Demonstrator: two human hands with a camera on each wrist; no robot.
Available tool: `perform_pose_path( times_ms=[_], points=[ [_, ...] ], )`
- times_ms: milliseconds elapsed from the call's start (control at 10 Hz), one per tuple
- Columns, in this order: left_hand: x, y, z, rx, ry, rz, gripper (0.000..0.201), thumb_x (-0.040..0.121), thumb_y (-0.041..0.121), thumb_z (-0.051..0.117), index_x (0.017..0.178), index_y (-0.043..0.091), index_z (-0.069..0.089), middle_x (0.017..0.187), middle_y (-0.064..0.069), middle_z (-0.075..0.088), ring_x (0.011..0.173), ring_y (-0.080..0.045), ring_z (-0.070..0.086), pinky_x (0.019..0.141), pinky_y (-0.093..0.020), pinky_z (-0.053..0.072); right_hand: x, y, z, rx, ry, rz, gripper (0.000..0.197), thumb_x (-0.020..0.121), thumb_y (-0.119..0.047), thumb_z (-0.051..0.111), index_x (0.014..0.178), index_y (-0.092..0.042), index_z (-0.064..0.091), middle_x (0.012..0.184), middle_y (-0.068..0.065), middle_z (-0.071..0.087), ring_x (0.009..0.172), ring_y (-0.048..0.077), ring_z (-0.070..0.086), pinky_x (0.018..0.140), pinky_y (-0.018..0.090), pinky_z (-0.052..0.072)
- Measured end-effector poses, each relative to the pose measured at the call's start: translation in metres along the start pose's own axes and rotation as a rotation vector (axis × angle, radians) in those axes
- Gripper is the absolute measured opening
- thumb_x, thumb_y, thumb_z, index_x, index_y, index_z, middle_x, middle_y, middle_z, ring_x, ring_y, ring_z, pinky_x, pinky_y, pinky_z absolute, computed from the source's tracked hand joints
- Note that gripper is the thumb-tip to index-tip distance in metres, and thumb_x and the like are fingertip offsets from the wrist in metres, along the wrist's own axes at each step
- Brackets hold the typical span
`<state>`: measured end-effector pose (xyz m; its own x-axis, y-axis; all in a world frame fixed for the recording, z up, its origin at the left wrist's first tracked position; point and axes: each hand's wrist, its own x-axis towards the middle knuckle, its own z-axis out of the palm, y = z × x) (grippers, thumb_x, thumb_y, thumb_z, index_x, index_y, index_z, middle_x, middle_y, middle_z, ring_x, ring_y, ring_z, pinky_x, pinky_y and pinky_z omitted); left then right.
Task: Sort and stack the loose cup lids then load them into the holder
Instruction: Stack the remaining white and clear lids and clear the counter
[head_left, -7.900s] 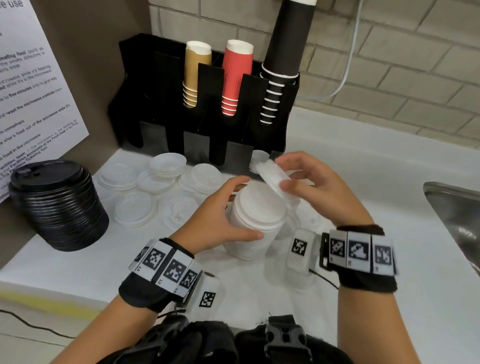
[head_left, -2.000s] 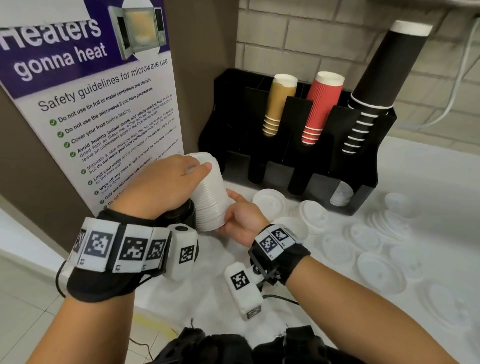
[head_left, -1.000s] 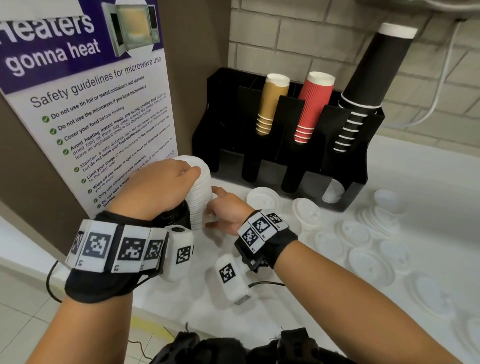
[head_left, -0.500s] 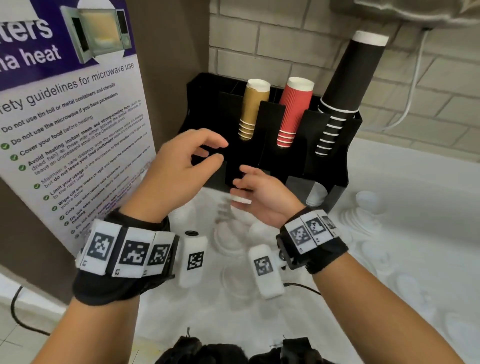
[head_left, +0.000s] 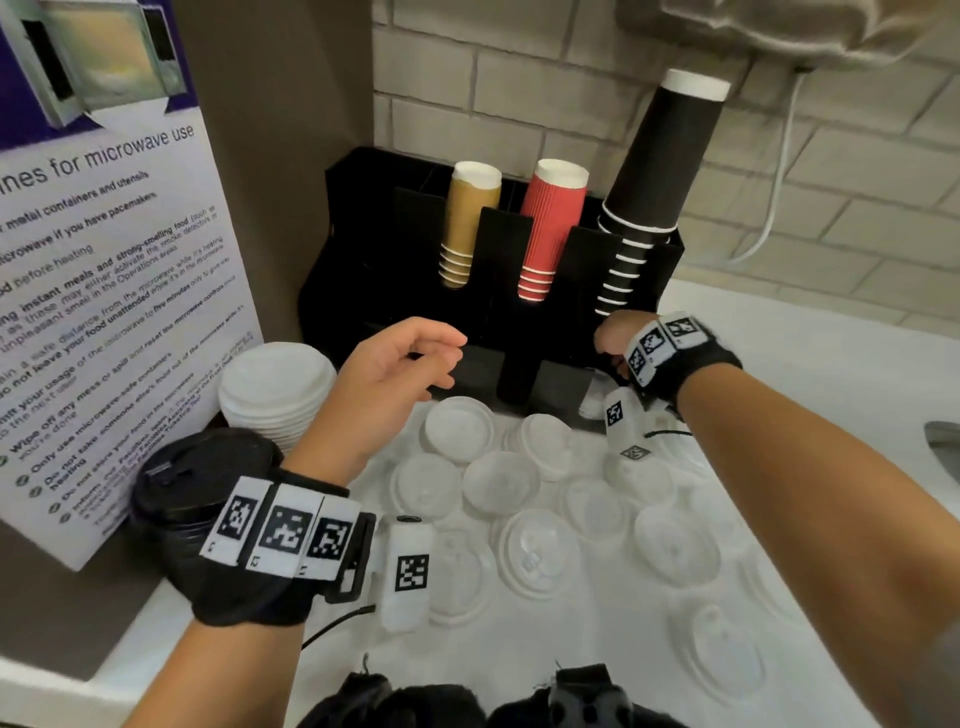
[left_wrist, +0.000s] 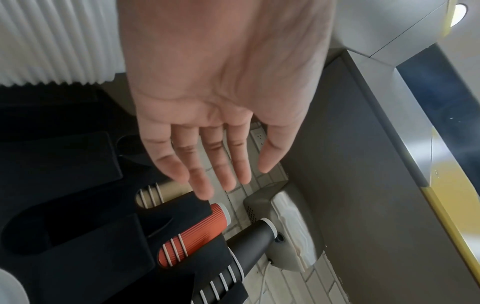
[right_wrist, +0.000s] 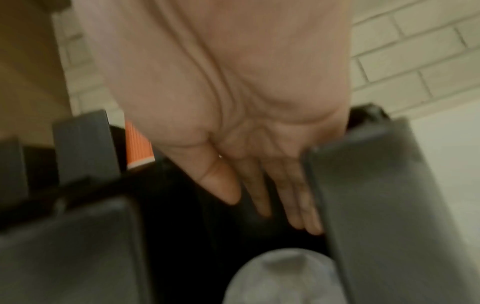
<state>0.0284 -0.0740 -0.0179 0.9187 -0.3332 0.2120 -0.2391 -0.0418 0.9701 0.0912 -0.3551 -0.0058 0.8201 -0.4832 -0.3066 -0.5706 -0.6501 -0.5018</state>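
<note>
White plastic lids (head_left: 537, 552) lie scattered loose across the pale counter (head_left: 810, 374), most of them flat and single, a few overlapping near the foot of the black holder (head_left: 511, 332) that stands against the brick wall. A tall stack of white lids (head_left: 275, 389) sits at the left end of the counter beside a stack of black lids (head_left: 200, 483), both just in front of the microwave safety poster (head_left: 104, 291). The holder's upper slots carry a tan cup stack (head_left: 467, 223), a red ribbed cup stack (head_left: 550, 228) and a tall black cup stack (head_left: 654, 182). The left hand (head_left: 395, 374) hovers above the counter in front of the holder, fingers loosely extended and gripping nothing; the left wrist view shows the palm open with the fingers (left_wrist: 215, 156) nearly straight. The right hand (head_left: 615, 340) reaches into the lower right compartment of the holder, its straight fingers (right_wrist: 298, 201) inside the dark opening and closed round nothing, with a single white lid (right_wrist: 283, 277) lying at the mouth of that compartment below them.
</note>
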Motion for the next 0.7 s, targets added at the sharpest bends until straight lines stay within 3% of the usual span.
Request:
perform_pose_path(
  times_ms=[100, 200, 400, 500, 600, 700],
  points=[
    [-0.001, -0.004, -0.002, -0.007, 0.010, -0.013, 0.022, 0.094, 0.015, 0.056, 0.098, 0.032, 0.068, 0.098, 0.007, 0.070, 0.087, -0.007, 0.068, 0.073, -0.020, 0.050, 0.004, -0.007, 0.013, -0.424, -0.055, -0.084, 0.039, 0.100, -0.019, 0.041, 0.133, -0.001, 0.050, 0.140, 0.016, 0.049, 0.129, 0.031, 0.044, 0.102, 0.034, 0.034],
    [-0.002, -0.007, -0.004, -0.015, 0.019, -0.027, 0.019, 0.095, 0.015, 0.057, 0.100, 0.030, 0.068, 0.097, 0.008, 0.070, 0.087, -0.007, 0.067, 0.074, -0.020, 0.050, 0.010, -0.003, 0.019, -0.601, -0.142, -0.162, 0.039, 0.102, -0.022, 0.042, 0.138, -0.009, 0.046, 0.144, 0.010, 0.046, 0.132, 0.024, 0.043, 0.105, 0.029, 0.030],
    [-0.003, -0.010, -0.002, -0.030, 0.025, -0.034, 0.018, 0.094, 0.015, 0.057, 0.101, 0.027, 0.068, 0.096, 0.007, 0.069, 0.086, -0.008, 0.067, 0.075, -0.020, 0.050, 0.011, 0.000, 0.015, -0.887, -0.197, -0.213, 0.048, 0.096, -0.018, 0.055, 0.140, -0.006, 0.043, 0.145, 0.013, 0.043, 0.134, 0.029, 0.041, 0.110, 0.035, 0.033],
    [-0.005, -0.011, -0.002, -0.031, 0.025, -0.030, 0.018, 0.093, 0.015, 0.058, 0.100, 0.028, 0.068, 0.094, 0.009, 0.069, 0.084, -0.007, 0.067, 0.073, -0.019, 0.051, 0.004, 0.001, 0.018, -1.215, -0.146, -0.252, 0.056, 0.090, -0.034, 0.062, 0.141, -0.019, 0.044, 0.147, 0.005, 0.041, 0.133, 0.030, 0.042, 0.103, 0.042, 0.042],
    [-0.007, -0.013, -0.004, -0.041, 0.030, -0.031, 0.018, 0.093, 0.015, 0.059, 0.099, 0.028, 0.069, 0.092, 0.012, 0.070, 0.083, -0.008, 0.067, 0.071, -0.015, 0.051, 0.004, 0.006, 0.023, -1.362, -0.089, -0.256, 0.071, 0.082, -0.033, 0.072, 0.145, -0.026, 0.039, 0.152, 0.001, 0.034, 0.133, 0.028, 0.042, 0.084, 0.041, 0.048],
    [-0.007, -0.014, -0.005, -0.039, 0.037, -0.032, 0.017, 0.093, 0.016, 0.059, 0.099, 0.029, 0.069, 0.092, 0.013, 0.069, 0.083, -0.007, 0.067, 0.070, -0.014, 0.050, 0.007, 0.008, 0.025, -1.367, -0.060, -0.257, 0.061, 0.084, -0.029, 0.070, 0.139, -0.021, 0.047, 0.148, 0.002, 0.039, 0.131, 0.027, 0.044, 0.091, 0.039, 0.047]
  ],
)
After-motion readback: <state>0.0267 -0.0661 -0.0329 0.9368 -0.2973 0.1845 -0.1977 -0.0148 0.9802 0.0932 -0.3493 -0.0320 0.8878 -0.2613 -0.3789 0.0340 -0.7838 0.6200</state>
